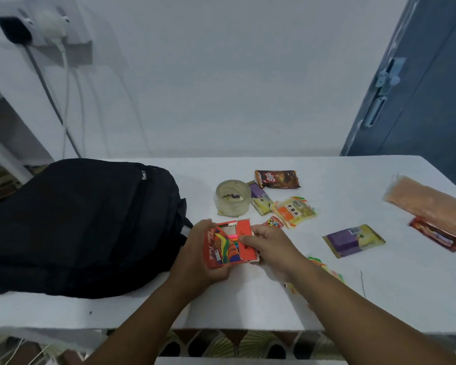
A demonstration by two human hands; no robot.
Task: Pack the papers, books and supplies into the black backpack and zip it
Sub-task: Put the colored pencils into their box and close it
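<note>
At frame centre, my left hand [195, 255] grips a light, flimsy pencil box [225, 245]; my right hand [270, 246] pinches its flap.

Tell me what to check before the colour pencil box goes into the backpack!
1. Box held firmly: ok. The left hand grips the colour pencil box and the right hand holds its red flap.
2. Box closed: not ok. The flap is open and pencils show inside.
3. Backpack open: not ok. The black backpack lies flat and its zip looks shut.
4. Path to the backpack: ok. It sits right beside the left hand.
5. Other things packed: not ok. The tape roll and snack packets are on the white table.
6. Pencils all inside: cannot tell.
</note>
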